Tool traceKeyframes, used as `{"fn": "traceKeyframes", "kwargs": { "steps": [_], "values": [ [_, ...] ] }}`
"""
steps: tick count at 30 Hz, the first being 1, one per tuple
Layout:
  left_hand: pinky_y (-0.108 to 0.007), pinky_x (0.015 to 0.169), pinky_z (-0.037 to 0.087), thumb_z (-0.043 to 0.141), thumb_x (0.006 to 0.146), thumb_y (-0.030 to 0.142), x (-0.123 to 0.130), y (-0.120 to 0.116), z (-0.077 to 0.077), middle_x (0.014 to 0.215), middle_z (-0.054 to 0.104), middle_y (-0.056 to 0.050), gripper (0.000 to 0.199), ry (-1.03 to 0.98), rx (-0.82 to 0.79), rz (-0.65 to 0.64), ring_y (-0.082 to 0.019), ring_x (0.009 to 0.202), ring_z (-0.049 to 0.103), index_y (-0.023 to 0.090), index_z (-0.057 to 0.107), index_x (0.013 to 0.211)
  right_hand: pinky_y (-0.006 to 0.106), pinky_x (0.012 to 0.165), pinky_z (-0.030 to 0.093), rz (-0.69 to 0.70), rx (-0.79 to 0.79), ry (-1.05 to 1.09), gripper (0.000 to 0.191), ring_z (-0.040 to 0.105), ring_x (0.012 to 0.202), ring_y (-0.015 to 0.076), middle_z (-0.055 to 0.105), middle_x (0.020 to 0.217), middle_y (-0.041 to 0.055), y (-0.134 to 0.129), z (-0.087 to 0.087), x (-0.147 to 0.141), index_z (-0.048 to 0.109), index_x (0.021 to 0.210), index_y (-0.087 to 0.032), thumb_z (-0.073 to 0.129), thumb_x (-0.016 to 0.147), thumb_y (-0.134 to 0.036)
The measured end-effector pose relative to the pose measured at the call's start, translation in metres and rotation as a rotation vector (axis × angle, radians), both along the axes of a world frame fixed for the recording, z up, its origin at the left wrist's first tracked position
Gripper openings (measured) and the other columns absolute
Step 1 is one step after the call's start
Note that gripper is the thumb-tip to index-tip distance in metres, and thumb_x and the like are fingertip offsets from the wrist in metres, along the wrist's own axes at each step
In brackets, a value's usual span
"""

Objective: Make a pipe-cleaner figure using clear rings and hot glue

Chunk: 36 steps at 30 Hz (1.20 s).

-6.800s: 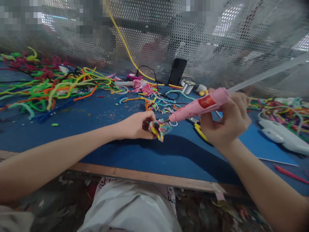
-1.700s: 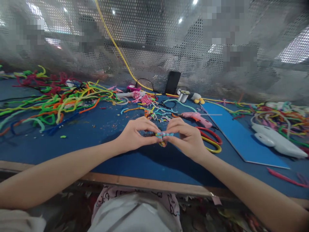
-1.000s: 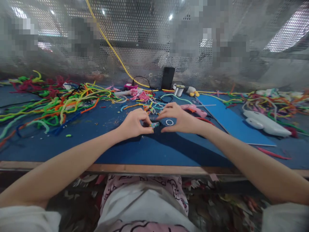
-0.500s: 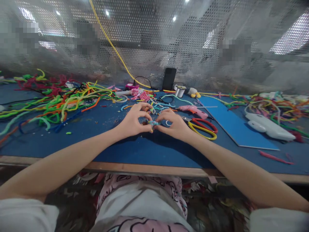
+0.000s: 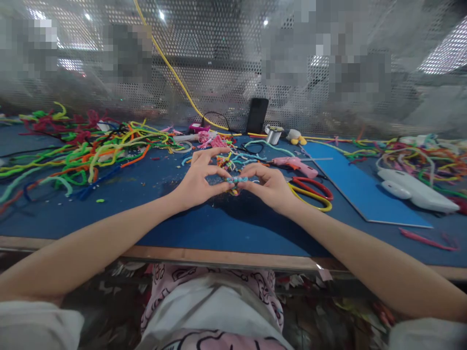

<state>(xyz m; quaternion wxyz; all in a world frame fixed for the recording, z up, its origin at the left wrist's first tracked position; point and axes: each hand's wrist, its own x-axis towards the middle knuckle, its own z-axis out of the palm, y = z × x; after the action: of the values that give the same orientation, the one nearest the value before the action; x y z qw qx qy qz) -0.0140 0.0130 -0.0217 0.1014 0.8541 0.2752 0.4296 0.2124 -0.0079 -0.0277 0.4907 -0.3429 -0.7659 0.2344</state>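
Note:
Above the blue table, a small light-blue piece of what looks like twisted pipe cleaner (image 5: 238, 180) is held at both ends. My left hand (image 5: 195, 182) pinches its left end between thumb and index finger, the other fingers spread and lifted. At its right end, my right hand (image 5: 268, 187) closes thumb and fingertips on it, the other fingers curled. Just below the piece, yellow and orange bits show, and I cannot tell if they belong to it. Scissors (image 5: 314, 197) with red and yellow handles lie beside my right hand, their blades partly hidden by it.
A pink glue gun (image 5: 297, 166) lies behind the scissors. Pipe cleaners (image 5: 105, 150) are heaped at left, with more at far right. A phone (image 5: 257, 115) leans against the mesh near a wire spool (image 5: 273, 136). A blue board (image 5: 368, 194) and a white corded device (image 5: 416, 187) lie right.
The light-blue piece has shifted slightly right and up and is seen more fully between the fingertips. My left fingers have straightened somewhat. The camera view has shifted slightly.

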Motion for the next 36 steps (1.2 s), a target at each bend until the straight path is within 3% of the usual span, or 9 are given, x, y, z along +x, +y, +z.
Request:
{"fn": "traceKeyframes", "kwargs": {
  "steps": [7,15,19,27,36],
  "values": [
    [-0.055,0.109,0.038,0.078,0.079,0.027,-0.0005,-0.0017,0.0013,0.144,0.055,-0.004,0.006,-0.003,0.021,0.001,-0.030,0.132,0.043,0.026,0.079,0.085,0.042,0.086,0.051,-0.008,0.059,-0.024,0.027,0.066,0.086,0.0210,0.073,0.083,0.0053,-0.0022,0.0048,-0.0016,0.073,0.076,-0.024,0.078,0.078,-0.050],
    [-0.052,0.108,0.039,0.080,0.079,0.031,0.0000,0.0010,-0.0005,0.137,0.061,-0.006,0.007,-0.038,0.039,-0.025,-0.028,0.127,0.046,0.026,0.079,0.084,0.042,0.091,0.050,-0.029,0.073,-0.079,0.018,0.066,0.093,0.0217,0.074,0.090,0.0046,-0.0011,0.0011,0.0024,0.075,0.085,-0.024,0.079,0.079,-0.041],
    [-0.052,0.107,0.039,0.080,0.080,0.034,0.0006,0.0021,-0.0010,0.134,0.063,-0.007,0.011,-0.032,0.048,-0.030,-0.028,0.125,0.047,0.025,0.078,0.084,0.042,0.092,0.050,-0.050,0.009,-0.073,0.019,0.066,0.096,0.0221,0.075,0.093,0.0044,-0.0010,-0.0002,0.0019,0.077,0.090,-0.025,0.081,0.077,-0.038],
    [-0.049,0.105,0.036,0.076,0.083,0.039,0.0006,0.0025,-0.0012,0.128,0.065,-0.007,0.016,0.013,0.115,-0.014,-0.027,0.119,0.049,0.023,0.078,0.086,0.037,0.084,0.049,-0.035,-0.172,0.030,0.021,0.065,0.082,0.0184,0.072,0.085,0.0033,-0.0039,0.0000,-0.0027,0.075,0.076,-0.021,0.083,0.072,-0.039],
    [-0.046,0.101,0.039,0.074,0.083,0.041,0.0004,0.0006,-0.0009,0.126,0.065,-0.008,0.018,0.036,0.184,0.007,-0.026,0.114,0.048,0.023,0.078,0.085,0.037,0.082,0.049,-0.038,-0.167,0.059,0.023,0.064,0.081,0.0181,0.071,0.082,0.0032,-0.0071,0.0012,-0.0058,0.075,0.074,-0.021,0.084,0.071,-0.043]
  ]
}}
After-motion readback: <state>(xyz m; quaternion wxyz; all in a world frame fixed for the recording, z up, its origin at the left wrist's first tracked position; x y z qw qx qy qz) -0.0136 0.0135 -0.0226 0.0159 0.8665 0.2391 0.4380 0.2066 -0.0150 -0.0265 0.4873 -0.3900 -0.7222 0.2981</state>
